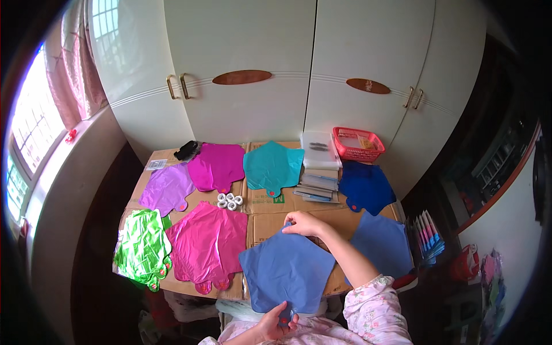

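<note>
A flat, uninflated blue star-shaped foil balloon point(287, 267) spans the space between my hands at the cardboard's near edge. My right hand point(303, 224) pinches its far tip. My left hand point(277, 323) grips its tail, where a red dot shows, close to my lap. Another blue foil balloon point(380, 244) lies on the cardboard to the right, partly behind my right forearm. Left of the held one is a pink foil balloon point(208, 247), with a shiny green balloon stack point(142, 246) beside it.
Flattened cardboard point(270, 224) covers the table. Farther back lie lilac point(168, 188), magenta point(218, 167), teal point(273, 167) and dark blue point(368, 187) balloons. White ribbon rolls point(231, 201), stacked packets point(319, 183) and a red basket point(357, 144) stand among them. White cabinets point(241, 40) rise behind.
</note>
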Available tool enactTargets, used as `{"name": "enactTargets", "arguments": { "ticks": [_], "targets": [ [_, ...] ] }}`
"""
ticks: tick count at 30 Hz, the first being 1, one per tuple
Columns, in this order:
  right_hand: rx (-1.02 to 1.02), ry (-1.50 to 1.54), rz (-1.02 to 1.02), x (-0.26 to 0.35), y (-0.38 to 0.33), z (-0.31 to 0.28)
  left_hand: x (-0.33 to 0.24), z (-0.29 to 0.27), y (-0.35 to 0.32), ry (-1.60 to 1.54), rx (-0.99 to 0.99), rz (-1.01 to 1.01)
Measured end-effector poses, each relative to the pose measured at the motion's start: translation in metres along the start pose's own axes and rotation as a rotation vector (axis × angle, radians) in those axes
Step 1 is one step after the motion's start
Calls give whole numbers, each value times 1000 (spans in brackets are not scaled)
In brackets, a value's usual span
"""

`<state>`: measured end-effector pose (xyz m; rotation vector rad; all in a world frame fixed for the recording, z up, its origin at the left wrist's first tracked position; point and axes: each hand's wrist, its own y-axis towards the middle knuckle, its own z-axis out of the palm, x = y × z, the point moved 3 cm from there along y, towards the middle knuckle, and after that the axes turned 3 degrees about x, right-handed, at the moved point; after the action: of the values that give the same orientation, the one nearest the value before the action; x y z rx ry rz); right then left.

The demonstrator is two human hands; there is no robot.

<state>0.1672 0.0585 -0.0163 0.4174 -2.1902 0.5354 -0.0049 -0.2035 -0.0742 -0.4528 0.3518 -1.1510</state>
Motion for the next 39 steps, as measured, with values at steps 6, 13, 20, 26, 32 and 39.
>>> {"name": "enactTargets", "arguments": {
  "ticks": [6,13,20,26,32,39],
  "targets": [
    [-48,103,80,3,0,-3,-1,-3,1,-8,26,-8],
    [-78,31,206,11,-4,-6,-3,6,-2,107,-164,18],
    [-95,-293,195,15,1,-5,-6,18,-8,99,-219,25],
    [-64,-181,128,17,-4,-13,-5,9,-2,-20,-106,3],
    [-100,-223,71,18,10,-30,-20,33,-1,29,-76,30],
    [-524,-354,-62,18,19,-46,-67,55,26,-21,-22,63]
  ]
}}
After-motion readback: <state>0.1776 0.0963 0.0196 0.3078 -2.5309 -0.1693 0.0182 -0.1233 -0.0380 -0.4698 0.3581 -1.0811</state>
